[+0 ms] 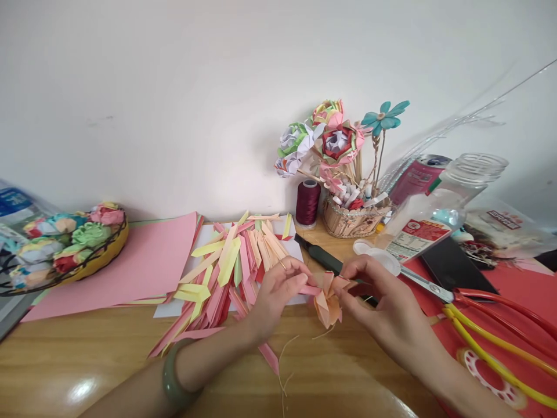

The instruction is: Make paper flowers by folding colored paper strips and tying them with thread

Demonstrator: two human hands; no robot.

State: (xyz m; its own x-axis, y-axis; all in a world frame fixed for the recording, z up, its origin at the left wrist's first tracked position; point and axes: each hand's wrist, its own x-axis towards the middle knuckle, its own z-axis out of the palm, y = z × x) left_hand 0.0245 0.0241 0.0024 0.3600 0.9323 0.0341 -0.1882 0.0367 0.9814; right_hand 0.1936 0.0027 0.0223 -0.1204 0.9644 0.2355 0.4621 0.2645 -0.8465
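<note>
A peach and pink folded-paper flower (328,307) is held just above the table, between my two hands. My right hand (380,293) pinches it at its right side, thumb and fingers closed on a petal. On the other side, my left hand (276,296) has thumb and forefinger closed on a pink folded paper strip (310,289) that reaches the flower's left edge. Whether the strip is joined to the flower I cannot tell. Left of my left hand lies a loose pile of folded paper strips (228,261) in yellow, pink and peach. Thin thread (285,348) lies on the table below.
Pink paper sheets (126,261) and a basket of paper flowers (119,247) are at left. Behind stand a maroon thread spool (307,203) and a wooden flower basket (354,223). Scissors (439,290), a tilted clear jar (430,215) and red paper (452,354) occupy the right.
</note>
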